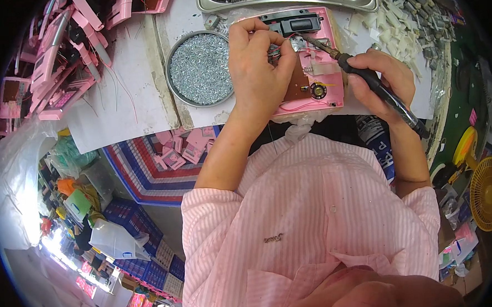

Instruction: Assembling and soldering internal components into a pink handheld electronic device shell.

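Observation:
A pink plastic housing (332, 29) lies opened on the table before me, with a brown circuit board (295, 85), thin wires and a small round speaker (318, 91) in it. At its far side is a black rectangular part (304, 25). My right hand (389, 75) grips a soldering iron (373, 84) by its black handle. The iron's tip points left, to the wires and metal parts below the black part. Over the housing's left side, my left hand (261, 69) pinches close to that tip. What lies between its fingers is too small to make out.
Left of the housing stands a round dish (169, 71) of small screws. Pink casings (57, 58) with loose wires are heaped at the far left. A metal tray (271, 2) is at the back. White and grey small parts (397, 20) lie far right. A striped bag (141, 175) sits below the table edge.

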The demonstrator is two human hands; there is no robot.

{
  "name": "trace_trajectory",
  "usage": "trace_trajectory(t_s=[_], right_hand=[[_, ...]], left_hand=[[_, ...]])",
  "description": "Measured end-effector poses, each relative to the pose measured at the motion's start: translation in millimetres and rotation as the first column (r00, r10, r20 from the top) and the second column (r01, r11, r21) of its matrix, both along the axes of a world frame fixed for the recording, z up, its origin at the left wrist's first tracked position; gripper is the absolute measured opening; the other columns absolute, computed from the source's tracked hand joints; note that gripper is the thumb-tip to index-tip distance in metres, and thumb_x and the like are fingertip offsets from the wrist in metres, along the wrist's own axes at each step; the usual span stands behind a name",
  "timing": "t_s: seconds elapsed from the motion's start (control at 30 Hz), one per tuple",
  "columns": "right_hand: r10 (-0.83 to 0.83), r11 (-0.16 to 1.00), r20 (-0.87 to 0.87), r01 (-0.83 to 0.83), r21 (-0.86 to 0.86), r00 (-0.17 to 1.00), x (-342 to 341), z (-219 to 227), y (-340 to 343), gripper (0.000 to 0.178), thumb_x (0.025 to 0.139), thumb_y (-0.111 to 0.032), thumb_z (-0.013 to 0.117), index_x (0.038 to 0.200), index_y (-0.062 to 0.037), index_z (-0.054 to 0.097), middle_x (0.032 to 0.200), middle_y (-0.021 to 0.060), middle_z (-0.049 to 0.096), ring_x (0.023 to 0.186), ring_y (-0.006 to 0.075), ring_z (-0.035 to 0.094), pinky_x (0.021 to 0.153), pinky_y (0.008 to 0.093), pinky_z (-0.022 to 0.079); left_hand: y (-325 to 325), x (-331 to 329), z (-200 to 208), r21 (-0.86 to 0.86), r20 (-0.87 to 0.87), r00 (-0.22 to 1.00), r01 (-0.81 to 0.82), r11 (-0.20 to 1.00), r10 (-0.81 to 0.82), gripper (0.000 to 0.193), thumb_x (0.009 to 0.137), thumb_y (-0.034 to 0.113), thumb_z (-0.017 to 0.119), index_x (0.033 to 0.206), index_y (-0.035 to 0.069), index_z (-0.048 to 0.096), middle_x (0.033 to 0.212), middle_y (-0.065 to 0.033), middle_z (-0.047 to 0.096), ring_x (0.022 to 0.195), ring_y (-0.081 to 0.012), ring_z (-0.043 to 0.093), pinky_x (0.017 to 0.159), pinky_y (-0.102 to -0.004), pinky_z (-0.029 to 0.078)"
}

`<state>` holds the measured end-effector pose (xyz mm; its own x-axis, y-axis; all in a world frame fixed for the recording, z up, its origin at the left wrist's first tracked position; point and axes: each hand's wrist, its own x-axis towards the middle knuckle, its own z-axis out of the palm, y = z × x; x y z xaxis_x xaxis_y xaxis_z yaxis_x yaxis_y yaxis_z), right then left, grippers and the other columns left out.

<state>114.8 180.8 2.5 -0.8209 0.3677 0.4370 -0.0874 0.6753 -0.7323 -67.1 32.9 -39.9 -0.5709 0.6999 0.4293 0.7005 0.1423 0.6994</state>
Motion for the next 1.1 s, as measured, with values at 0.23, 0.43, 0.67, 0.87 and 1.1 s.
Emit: trace_trajectory(t_s=[0.23,0.43,0.67,0.87,1.1], right_hand=[[0.090,0.992,-0.005,-0.089,0.085,0.996,-1.7,-1.5,6.9,0.030,0.077,-0.008,0.079,0.105,-0.0040,0.071,0.075,0.0084,0.066,0.061,0.0223,0.061,0.055,0.0315,0.046],[0.089,0.994,0.000,-0.089,0.060,0.996,3.0,0.7,8.9,0.028,0.077,-0.008,0.078,0.105,-0.0038,0.071,0.074,0.0080,0.065,0.060,0.0224,0.061,0.056,0.0313,0.046],[0.079,0.995,0.044,-0.082,0.058,0.996,3.5,3.4,10.9,0.027,0.077,-0.007,0.076,0.103,-0.0042,0.071,0.074,0.0081,0.066,0.061,0.0223,0.061,0.056,0.0311,0.046],[0.064,0.996,0.053,-0.067,0.053,0.997,2.6,3.9,10.8,0.027,0.076,-0.007,0.076,0.103,-0.0049,0.071,0.075,0.0084,0.066,0.061,0.0226,0.062,0.056,0.0312,0.047],[0.075,0.993,0.058,-0.080,0.084,0.995,-1.7,3.4,10.0,0.028,0.076,-0.005,0.075,0.103,-0.0052,0.070,0.078,0.0088,0.067,0.063,0.0235,0.063,0.057,0.0317,0.048]], left_hand=[[1.0,1.2,-1.1,-0.004,0.024,1.000,-0.010,1.000,0.010,0.008,0.081,0.004,0.074,0.086,0.001,0.069,0.109,-0.0120,0.057,0.074,-0.0154,0.060,0.058,-0.0253,0.050],[1.3,1.1,0.5,-0.002,0.010,1.000,-0.014,1.000,0.014,0.008,0.081,0.004,0.074,0.086,0.001,0.069,0.109,-0.0123,0.057,0.075,-0.0157,0.060,0.058,-0.0254,0.050],[1.6,2.4,-0.4,-0.004,0.023,1.000,-0.019,1.000,0.019,0.009,0.080,0.004,0.075,0.087,0.002,0.069,0.109,-0.0123,0.058,0.077,-0.0166,0.060,0.059,-0.0254,0.050],[2.3,2.0,1.8,0.002,-0.008,1.000,-0.018,1.000,0.018,0.009,0.079,0.004,0.075,0.087,0.001,0.070,0.107,-0.0125,0.058,0.077,-0.0178,0.060,0.059,-0.0271,0.051],[4.9,3.6,2.0,0.004,0.004,1.000,-0.030,1.000,0.029,0.011,0.076,0.003,0.075,0.084,0.001,0.068,0.104,-0.0133,0.058,0.081,-0.0227,0.061,0.062,-0.0314,0.051]])
